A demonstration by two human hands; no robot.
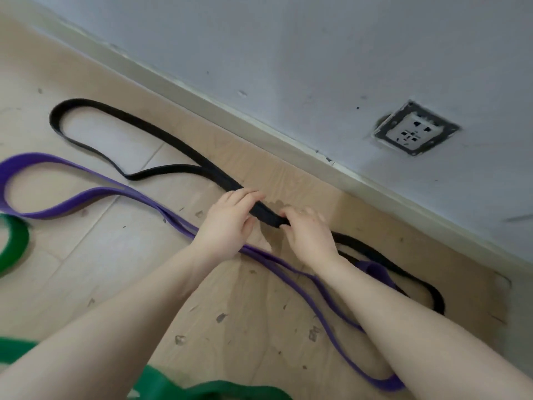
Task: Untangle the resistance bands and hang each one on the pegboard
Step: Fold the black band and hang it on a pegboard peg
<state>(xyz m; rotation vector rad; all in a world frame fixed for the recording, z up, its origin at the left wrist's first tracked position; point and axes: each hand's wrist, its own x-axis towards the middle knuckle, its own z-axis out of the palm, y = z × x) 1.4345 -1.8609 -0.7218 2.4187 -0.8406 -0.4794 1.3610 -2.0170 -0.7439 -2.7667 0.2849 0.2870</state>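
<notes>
Early on, both hands, left (227, 217) and right (308, 235), grasp the black band (161, 132) on the floor (95, 255); purple band (86, 194) and green band (14, 241) lie unhung, pegboard unseen.

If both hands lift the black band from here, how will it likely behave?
Probably floppy: the black band lies in loose curves on the floor. Its long loops would likely dangle from the left hand and right hand. It may snag the purple band near the right wrist.
</notes>
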